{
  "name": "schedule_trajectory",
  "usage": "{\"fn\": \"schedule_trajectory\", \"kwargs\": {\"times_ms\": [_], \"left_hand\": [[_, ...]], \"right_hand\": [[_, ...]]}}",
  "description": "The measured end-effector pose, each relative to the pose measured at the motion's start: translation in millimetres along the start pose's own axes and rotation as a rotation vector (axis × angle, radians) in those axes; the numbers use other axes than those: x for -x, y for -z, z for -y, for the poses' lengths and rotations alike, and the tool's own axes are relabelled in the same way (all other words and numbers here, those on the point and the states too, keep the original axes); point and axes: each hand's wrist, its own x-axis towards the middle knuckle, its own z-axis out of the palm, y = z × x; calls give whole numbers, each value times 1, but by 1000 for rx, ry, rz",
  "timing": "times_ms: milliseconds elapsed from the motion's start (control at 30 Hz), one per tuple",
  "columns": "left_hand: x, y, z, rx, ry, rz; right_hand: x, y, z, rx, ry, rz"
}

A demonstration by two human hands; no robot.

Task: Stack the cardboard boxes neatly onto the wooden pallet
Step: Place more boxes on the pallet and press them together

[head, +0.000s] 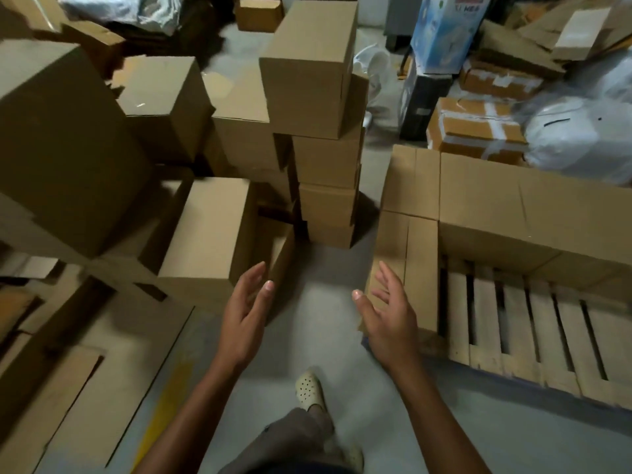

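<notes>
Hands empty, fingers spread, palms facing. The left hand (244, 313) lies just beside the nearest loose plain brown cardboard box (208, 230) — ahead-left, long axis running away from the person; the right hand (390, 319) is nearer the slatted wooden pallet (485, 313), its far edge already loaded.

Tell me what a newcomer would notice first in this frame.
The tall, uneven tower of cardboard boxes at centre draws the eye first. Below it, the left hand and right hand reach forward, open and empty, palms facing each other. At right, the wooden pallet carries a row of boxes along its far and left edges, with its near slats bare.
</notes>
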Motion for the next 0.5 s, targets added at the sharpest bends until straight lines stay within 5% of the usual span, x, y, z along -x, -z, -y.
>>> {"fn": "schedule_trajectory", "kwargs": {"times_ms": [500], "left_hand": [[-48,191,80,-49,111,-202]], "right_hand": [[-34,-210,41,123,-50,269]]}}
